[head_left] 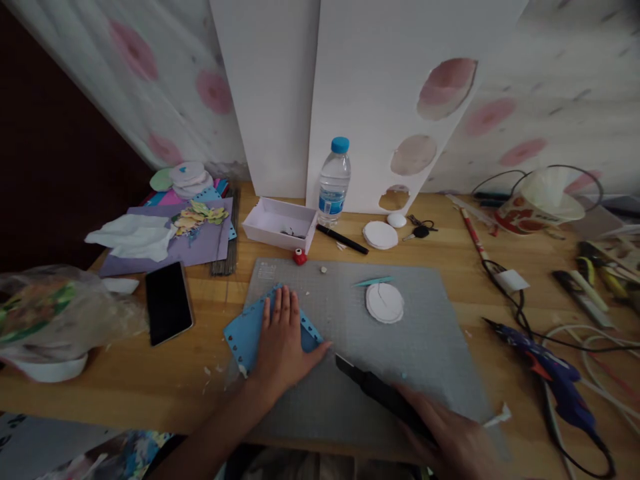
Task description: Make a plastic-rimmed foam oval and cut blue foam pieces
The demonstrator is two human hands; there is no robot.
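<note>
My left hand (283,340) lies flat, fingers together, on a blue sheet of paper with punched edges (239,332), pressing it onto the grey cutting mat (430,333). My right hand (453,440) grips a black utility knife (375,390), its blade tip pointing up-left, close to my left thumb and the blue sheet's right corner. A stack of white paper circles (384,303) rests on the mat further back, with a thin teal strip (373,281) beside it.
On the wooden table: a black phone (168,301), a plastic bag (50,313), a white open box (280,223), a water bottle (334,180), a black pen (342,239), a blue glue gun (550,373) with cables, and coloured papers (185,227).
</note>
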